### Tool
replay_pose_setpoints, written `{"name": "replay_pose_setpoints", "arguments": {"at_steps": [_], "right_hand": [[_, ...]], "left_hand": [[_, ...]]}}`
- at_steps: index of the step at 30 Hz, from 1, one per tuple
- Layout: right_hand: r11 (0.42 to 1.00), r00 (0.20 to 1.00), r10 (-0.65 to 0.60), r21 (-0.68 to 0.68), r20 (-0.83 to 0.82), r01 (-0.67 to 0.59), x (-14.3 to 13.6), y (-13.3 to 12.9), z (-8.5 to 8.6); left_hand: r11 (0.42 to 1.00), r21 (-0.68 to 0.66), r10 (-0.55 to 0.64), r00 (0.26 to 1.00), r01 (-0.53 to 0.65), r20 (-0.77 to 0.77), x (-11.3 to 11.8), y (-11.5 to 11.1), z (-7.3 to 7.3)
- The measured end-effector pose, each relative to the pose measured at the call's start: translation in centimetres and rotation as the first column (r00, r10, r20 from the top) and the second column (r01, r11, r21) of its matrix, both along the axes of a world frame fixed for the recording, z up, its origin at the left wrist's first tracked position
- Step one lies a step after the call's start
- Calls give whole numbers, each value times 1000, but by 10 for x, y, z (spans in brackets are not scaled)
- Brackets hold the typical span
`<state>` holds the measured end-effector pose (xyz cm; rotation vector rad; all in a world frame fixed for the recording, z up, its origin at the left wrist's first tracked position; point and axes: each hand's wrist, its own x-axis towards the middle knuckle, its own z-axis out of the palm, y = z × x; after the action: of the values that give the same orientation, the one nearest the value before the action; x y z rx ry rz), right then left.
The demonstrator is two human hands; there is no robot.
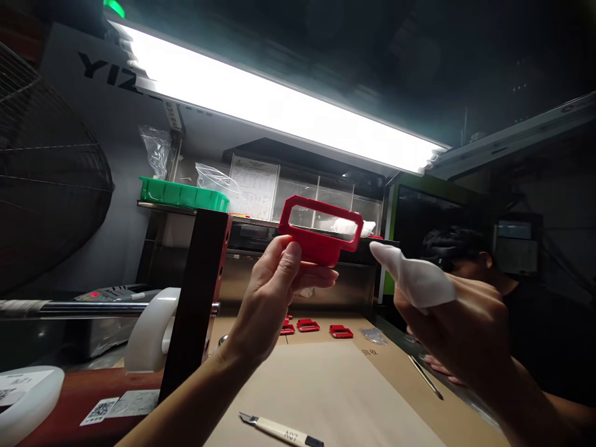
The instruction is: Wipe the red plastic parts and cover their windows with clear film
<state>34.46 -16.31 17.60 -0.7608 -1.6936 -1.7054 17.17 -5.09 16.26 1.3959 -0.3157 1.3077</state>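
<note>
Raised at the centre, my left hand (272, 282) pinches a red plastic part (319, 249) between thumb and fingers. The part has a solid lower body and a rectangular frame with cut corners around an opening. My right hand (470, 316) is up to the right, apart from the part. A white cloth (421, 279) covers its extended index finger; the other fingers are curled and partly hidden. Below, a craft knife (282, 429) marked A07 lies on the brown work surface (326, 385). Similar red parts (341, 331) lie farther back.
A dark upright block (195, 298) and a white roller (151, 332) stand close at left. A green bin (184, 194) sits on the shelf under a bright lamp (279, 93). A slim metal tool (426, 377) lies at right, near another person (535, 316). A fan (51, 167) stands left.
</note>
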Motion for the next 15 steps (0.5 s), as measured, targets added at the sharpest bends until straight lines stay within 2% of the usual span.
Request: {"name": "replay_pose_setpoints", "arguments": {"at_steps": [6, 12, 15], "right_hand": [[999, 998, -23, 46, 54, 20, -13, -5, 19], [996, 995, -31, 88, 95, 23, -17, -8, 26], [997, 996, -38, 63, 85, 33, -15, -10, 28]], "left_hand": [[997, 77, -20, 998, 16, 56, 1, -2, 10], [998, 60, -17, 999, 14, 51, 0, -4, 14], [996, 82, -28, 997, 21, 78, -1, -3, 19]]}}
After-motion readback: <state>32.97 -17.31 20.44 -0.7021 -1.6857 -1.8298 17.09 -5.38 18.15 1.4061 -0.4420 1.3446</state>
